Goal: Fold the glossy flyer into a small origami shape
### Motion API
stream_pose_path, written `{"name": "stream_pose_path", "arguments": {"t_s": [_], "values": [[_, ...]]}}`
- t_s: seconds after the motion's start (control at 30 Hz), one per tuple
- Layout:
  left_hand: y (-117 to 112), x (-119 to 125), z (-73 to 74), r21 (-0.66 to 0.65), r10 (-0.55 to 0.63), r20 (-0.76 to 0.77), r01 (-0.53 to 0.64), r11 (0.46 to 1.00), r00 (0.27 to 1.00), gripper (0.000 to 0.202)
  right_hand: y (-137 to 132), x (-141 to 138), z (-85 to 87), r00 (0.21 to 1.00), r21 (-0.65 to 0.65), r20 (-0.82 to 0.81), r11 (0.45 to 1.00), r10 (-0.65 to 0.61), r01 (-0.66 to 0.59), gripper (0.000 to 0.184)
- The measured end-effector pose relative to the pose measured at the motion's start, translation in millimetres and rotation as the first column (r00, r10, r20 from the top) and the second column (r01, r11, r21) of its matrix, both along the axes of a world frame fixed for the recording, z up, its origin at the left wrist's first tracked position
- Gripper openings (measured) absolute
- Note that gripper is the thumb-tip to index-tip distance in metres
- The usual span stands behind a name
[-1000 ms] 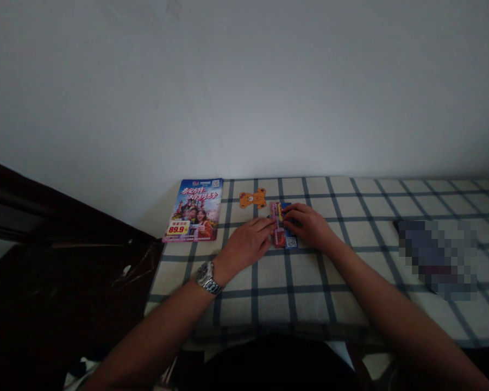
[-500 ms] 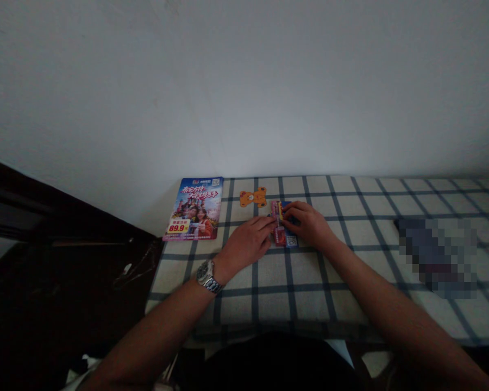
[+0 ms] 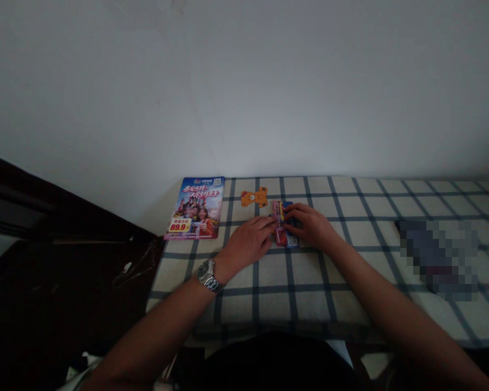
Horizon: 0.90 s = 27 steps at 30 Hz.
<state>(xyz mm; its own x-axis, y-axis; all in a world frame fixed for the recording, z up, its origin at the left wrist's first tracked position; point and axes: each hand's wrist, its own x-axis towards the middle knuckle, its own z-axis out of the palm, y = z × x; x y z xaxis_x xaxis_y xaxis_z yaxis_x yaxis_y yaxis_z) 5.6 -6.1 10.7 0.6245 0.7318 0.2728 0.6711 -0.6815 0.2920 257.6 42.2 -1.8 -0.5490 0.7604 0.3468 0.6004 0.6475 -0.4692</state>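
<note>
Single head-worn view, forward and down over both hands (image 3: 248,240) toward the wall (image 3: 269,87)

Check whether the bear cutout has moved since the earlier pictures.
No. The bear cutout sits over the same dark stripe of the checked cloth; both shift together slightly in view.

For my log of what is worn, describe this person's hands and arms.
The left hand is ungloved; its wrist wears a silver-toned wristwatch with a round, dark face and metal link band. The right hand is ungloved too, with no watch showing. No sleeves show on either forearm.
</note>
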Motion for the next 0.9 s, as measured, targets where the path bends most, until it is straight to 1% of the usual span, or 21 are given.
{"name": "stream_pose_path", "arguments": {"t_s": [0.3, 0.5, 0.9], "values": [[1.1, 0.1, -2.6, 0.005, -0.015, 0.009, 0.015, 1.0, 1.0, 0.043, -5.7, 4.1, 2.1, 0.998, 0.034, 0.053, 0.999, 0.025, -0.027, 0.026], [1.3, -1.0, -5.0, 0.003, -0.012, 0.004, 0.012, 1.0, 1.0, 0.044, -9.1, 5.3, 7.0, 0.995, 0.043, 0.087, 0.998, 0.041, -0.045, 0.033], [0.7, -0.4, -0.5, -0.007, -0.004, -0.017, 0.004, 1.0, 1.0, 0.044, -11.1, 6.7, 13.1, 0.991, 0.022, 0.084, 0.994, 0.102, -0.105, 0.055]]}}
